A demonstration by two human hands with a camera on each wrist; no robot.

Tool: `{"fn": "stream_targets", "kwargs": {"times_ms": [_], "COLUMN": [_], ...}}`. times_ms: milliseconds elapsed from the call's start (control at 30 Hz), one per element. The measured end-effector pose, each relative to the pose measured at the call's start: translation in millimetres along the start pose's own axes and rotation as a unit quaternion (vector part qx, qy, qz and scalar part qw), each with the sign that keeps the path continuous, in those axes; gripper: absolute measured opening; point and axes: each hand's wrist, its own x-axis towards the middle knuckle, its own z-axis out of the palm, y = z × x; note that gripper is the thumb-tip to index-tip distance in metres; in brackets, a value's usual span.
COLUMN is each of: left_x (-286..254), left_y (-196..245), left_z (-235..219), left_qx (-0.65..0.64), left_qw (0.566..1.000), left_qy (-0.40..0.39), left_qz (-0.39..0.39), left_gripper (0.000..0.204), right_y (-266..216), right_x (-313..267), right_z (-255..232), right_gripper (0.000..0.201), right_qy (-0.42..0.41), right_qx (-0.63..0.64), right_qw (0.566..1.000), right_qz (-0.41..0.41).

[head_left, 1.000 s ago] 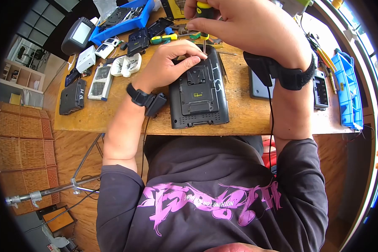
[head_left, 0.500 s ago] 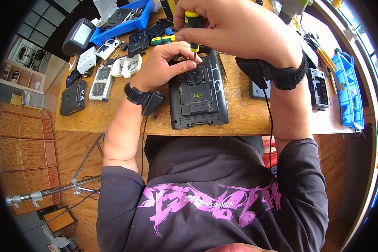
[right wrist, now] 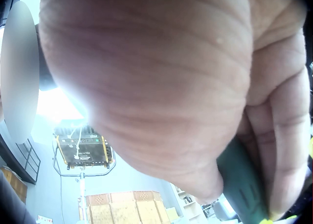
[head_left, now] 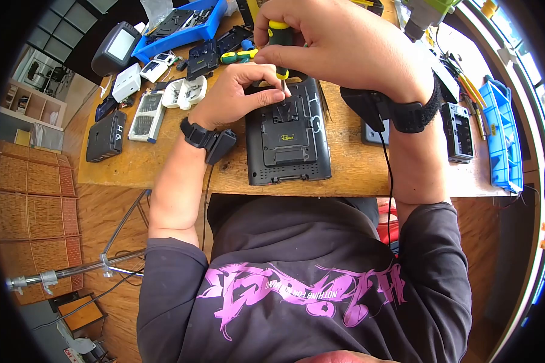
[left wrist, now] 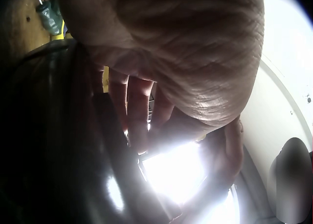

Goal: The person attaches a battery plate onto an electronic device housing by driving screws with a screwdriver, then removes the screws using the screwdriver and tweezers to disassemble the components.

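One gripping right hand (head_left: 339, 45) best aligns the screwdriver (head_left: 280, 37) squarely toward the device's (head_left: 289, 148) twelve o'clock; left hand's (head_left: 233, 97) hold unclear.

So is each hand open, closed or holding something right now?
Right hand: closed around the handle of a green-and-yellow screwdriver.
Left hand: fingers bent beside the screwdriver's shaft, over the black housing; can't tell whether they pinch anything.
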Motion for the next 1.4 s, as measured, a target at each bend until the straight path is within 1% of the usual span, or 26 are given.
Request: {"fn": "stream_targets", "kwargs": {"times_ms": [33,100,133,167,200,233,300,333,400,533,600,733,800,833,900,1033,1100,1133,1200,1233,1300,1333,1400], "left_x": [0,0,0,0,0,0,-1,-1,-1,0,-1,-3,-2,-2,-3,-3,-3,-3,-3,-3,-3,-4,-4], "left_y": [1,4,5,4,2,1,-1,-1,0,0,0,1,1,0,2,5,7,8,10,10,10,10,11], "left_z": [0,0,0,1,1,1,0,-1,0,2,1,1,1,0,1,3,3,3,4,4,4,4,4], "left_qx": [-0.005,-0.003,-0.001,-0.001,-0.032,-0.064,-0.065,-0.067,-0.079,-0.105,-0.097,-0.084,-0.063,-0.042,-0.039,-0.051,-0.050,-0.048,-0.049,-0.049,-0.050,-0.050,-0.047], "left_qw": [1.000,1.000,1.000,1.000,0.999,0.998,0.998,0.998,0.997,0.995,0.995,0.996,0.998,0.999,0.999,0.998,0.998,0.997,0.997,0.997,0.997,0.997,0.997], "left_qy": [-0.003,-0.003,-0.004,-0.003,0.000,0.002,-0.003,-0.009,-0.006,-0.004,-0.007,-0.005,-0.004,-0.003,-0.001,0.007,0.005,0.002,0.003,0.004,0.003,0.003,0.002], "left_qz": [0.000,0.003,0.005,0.005,0.005,0.004,0.006,0.007,0.006,0.002,-0.004,-0.022,-0.015,-0.008,-0.020,-0.039,-0.047,-0.054,-0.056,-0.058,-0.057,-0.056,-0.055], "left_gripper": [0.012,0.012,0.012,0.012,0.012,0.012,0.012,0.011,0.011,0.010,0.010,0.010,0.011,0.012,0.013,0.013,0.014,0.014,0.015,0.015,0.016,0.016,0.016], "right_y": [5,20,17,12,10,12,19,16,8,12,1,-7,-10,-9,-6,-4,1,5,16,14,9,4,-5], "right_x": [2,7,9,9,10,10,12,12,11,8,-1,0,1,5,15,13,6,7,11,12,14,16,18], "right_z": [6,25,24,21,20,22,28,27,24,27,29,28,26,26,27,26,20,24,39,39,38,36,31], "right_gripper": [0.027,0.028,0.028,0.029,0.029,0.029,0.030,0.030,0.031,0.032,0.031,0.030,0.028,0.028,0.027,0.027,0.027,0.027,0.028,0.028,0.028,0.028,0.027], "right_qy": [-0.001,0.070,0.069,0.059,0.050,0.049,0.075,0.074,0.063,0.078,0.114,0.100,0.052,0.052,0.017,0.017,0.023,0.023,0.066,0.066,0.057,0.057,0.019], "right_qx": [0.000,-0.064,-0.065,-0.075,-0.084,-0.084,-0.099,-0.099,-0.102,-0.108,-0.131,-0.109,-0.085,-0.085,-0.067,-0.048,-0.007,-0.007,-0.040,-0.040,-0.028,-0.028,-0.029], "right_qw": [1.000,0.995,0.995,0.995,0.994,0.994,0.992,0.992,0.991,0.990,0.985,0.989,0.995,0.995,0.996,0.997,0.999,0.999,0.997,0.997,0.998,0.998,0.998], "right_qz": [0.000,0.015,0.014,0.033,0.052,0.051,0.030,0.029,0.064,0.049,0.008,-0.001,0.003,0.003,0.064,0.063,-0.034,-0.034,-0.022,-0.022,0.006,0.006,0.047]}}
